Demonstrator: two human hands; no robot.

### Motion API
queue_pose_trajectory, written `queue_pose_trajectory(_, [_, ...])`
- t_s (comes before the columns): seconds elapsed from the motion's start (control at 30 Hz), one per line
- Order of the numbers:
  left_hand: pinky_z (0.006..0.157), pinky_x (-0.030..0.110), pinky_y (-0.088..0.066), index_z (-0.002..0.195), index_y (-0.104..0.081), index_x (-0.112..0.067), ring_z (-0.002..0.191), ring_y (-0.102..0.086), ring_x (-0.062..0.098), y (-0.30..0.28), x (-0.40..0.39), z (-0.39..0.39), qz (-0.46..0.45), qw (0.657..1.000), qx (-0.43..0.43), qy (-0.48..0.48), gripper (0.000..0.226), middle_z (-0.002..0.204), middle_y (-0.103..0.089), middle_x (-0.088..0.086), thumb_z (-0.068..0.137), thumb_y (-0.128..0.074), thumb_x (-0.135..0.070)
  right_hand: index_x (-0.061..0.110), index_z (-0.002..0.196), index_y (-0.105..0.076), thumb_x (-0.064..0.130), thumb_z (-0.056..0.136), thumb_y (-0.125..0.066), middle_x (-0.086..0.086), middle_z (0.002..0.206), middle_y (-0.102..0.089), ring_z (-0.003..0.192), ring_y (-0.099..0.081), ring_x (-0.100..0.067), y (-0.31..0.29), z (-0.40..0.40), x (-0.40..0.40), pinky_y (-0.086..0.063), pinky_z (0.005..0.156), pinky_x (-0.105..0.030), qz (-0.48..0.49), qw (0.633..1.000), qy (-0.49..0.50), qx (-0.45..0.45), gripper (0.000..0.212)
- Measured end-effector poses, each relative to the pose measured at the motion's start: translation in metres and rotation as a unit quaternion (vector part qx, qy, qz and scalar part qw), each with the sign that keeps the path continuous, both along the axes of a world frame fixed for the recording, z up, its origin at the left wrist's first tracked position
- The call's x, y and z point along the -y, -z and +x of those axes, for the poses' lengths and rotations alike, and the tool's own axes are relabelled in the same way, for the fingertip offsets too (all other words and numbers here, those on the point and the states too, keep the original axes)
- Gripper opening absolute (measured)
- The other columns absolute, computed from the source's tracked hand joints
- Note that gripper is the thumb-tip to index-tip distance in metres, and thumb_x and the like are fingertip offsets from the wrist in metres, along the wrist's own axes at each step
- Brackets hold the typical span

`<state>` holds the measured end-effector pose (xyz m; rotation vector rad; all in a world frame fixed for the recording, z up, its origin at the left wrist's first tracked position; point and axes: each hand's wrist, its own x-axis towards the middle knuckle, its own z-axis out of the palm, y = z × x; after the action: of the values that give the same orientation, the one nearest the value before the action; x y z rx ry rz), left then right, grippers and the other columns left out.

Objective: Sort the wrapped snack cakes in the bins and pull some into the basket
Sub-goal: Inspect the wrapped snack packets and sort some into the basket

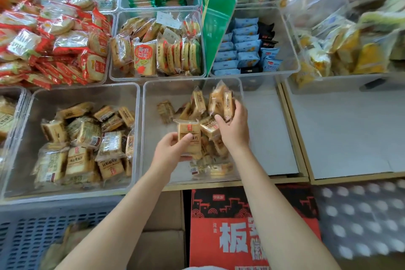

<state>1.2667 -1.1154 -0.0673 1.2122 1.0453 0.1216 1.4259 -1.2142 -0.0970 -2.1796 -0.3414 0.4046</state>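
Clear plastic bin [151, 94] in the middle, both hands in it.
A tan wrapped snack cake [189, 132] is pinched by the left hand [173, 149]; two more cakes [221, 101] are gripped by the right hand [234, 125], fingers curled round them.

My clear bin [149, 129] lies bare at its left half, centre frame; heaped cakes [208, 144] block its right, walls hemming all sides.
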Motion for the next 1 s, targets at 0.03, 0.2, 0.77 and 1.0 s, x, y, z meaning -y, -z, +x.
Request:
queue_pose_trajectory(0.03, [0.071, 0.032, -0.061, 0.112, -0.064, -0.010, 0.089, -0.076, 0.017, 0.000, 0.002, -0.001, -0.002, 1.000, -0.004, -0.002, 0.024, 0.103, -0.075, 0.008, 0.097, -0.069, -0.029, 0.018, 0.154, -0.034, 0.034, 0.094, -0.071, -0.004, 0.153, -0.042, 0.130, -0.053, -0.022, 0.004, 0.001, -0.006, -0.052, 0.093, -0.033, -0.007, 1.000, 0.012, -0.003, 0.072])
queue_pose_trajectory(0.2, [0.065, 0.027, -0.060, 0.114, -0.065, -0.006, 0.082, -0.077, 0.017, 0.000, 0.009, -0.009, -0.020, 1.000, -0.011, -0.015, 0.025, 0.098, -0.078, 0.007, 0.099, -0.066, -0.026, 0.014, 0.138, -0.054, 0.021, 0.099, -0.064, -0.001, 0.130, -0.060, 0.112, -0.061, -0.018, 0.004, 0.008, -0.028, -0.047, 0.078, -0.020, 0.018, 0.993, 0.114, -0.014, 0.041])
queue_pose_trajectory(0.77, [0.073, 0.032, -0.062, 0.120, -0.061, -0.007, 0.099, -0.075, 0.023, -0.018, 0.008, -0.041, -0.034, 0.998, 0.022, -0.055, 0.032, 0.112, -0.074, 0.011, 0.098, -0.068, -0.029, 0.041, 0.111, -0.047, 0.046, 0.082, -0.080, 0.004, 0.114, -0.059, 0.098, -0.065, -0.019, -0.013, -0.038, -0.012, -0.062, 0.073, -0.042, 0.098, 0.981, 0.072, -0.149, 0.044])
queue_pose_trajectory(1.0, [0.085, 0.042, -0.062, 0.123, -0.058, -0.009, 0.106, -0.072, 0.028, -0.035, -0.004, -0.076, -0.044, 0.995, 0.056, -0.072, 0.034, 0.122, -0.069, 0.016, 0.094, -0.072, -0.019, 0.014, 0.115, -0.066, 0.049, 0.094, -0.062, -0.004, 0.095, -0.073, 0.076, -0.061, -0.017, -0.044, -0.104, 0.005, -0.046, 0.062, -0.028, 0.197, 0.913, -0.023, -0.357, 0.041])
